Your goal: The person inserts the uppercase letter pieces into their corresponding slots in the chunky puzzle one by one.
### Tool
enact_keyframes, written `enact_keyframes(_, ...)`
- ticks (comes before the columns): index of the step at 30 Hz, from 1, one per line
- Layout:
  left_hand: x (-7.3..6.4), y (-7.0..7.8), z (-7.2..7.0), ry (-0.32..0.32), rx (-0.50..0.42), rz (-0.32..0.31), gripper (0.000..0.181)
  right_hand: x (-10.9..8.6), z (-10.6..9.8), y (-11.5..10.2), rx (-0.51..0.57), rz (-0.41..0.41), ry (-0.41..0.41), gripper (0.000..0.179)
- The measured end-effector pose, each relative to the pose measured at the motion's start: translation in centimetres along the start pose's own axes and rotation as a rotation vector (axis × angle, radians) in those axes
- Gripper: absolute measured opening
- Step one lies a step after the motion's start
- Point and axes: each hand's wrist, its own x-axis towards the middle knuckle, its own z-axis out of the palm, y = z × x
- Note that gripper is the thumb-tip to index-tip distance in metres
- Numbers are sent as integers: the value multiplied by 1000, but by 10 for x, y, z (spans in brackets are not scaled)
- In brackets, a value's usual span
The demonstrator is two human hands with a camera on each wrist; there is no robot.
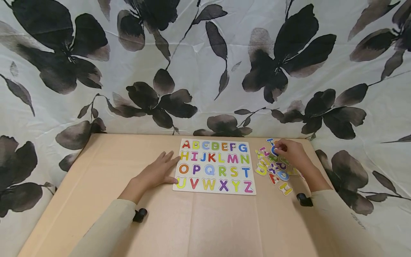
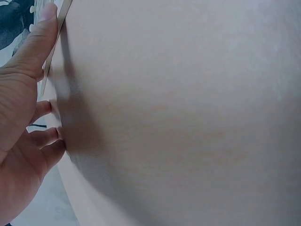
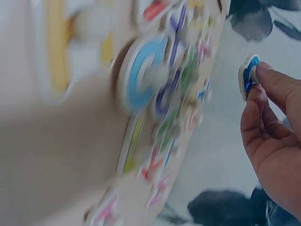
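Observation:
A white alphabet board (image 1: 214, 190) with colourful letters A to Z lies on the tabletop. My left hand (image 1: 157, 169) rests at its left edge, fingers spread, with the thumb at the lower left corner near the U. In the left wrist view the thumb (image 2: 40, 44) lies along the board's rim. My right hand (image 1: 293, 153) pinches a blue letter piece (image 3: 250, 74) by its small white knob, raised over the pile. Beneath and beside that hand are several loose letter pieces (image 1: 273, 178), a yellow H (image 1: 285, 189) and a blue O (image 1: 283, 175) among them.
The board and pieces lie on a light tan tabletop (image 1: 192, 225). Behind it hangs a white cloth (image 1: 205, 107) with dark flowers. Dark wrist cameras stick out from both sleeves, close above the tabletop.

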Motion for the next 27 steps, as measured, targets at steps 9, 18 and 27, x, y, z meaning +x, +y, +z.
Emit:
enact_keyframes(9,3,1,1,3,4,-10,100,32,28,-47,49,-56,-24,15)
enact_keyframes(18,3,1,2,-2,-5,-20,101,54,56,-67,70,-90,-56,11)
enact_keyframes(27,3,-1,2,-1,-1,-11,101,62,71,-76,3,-82,-129,10)
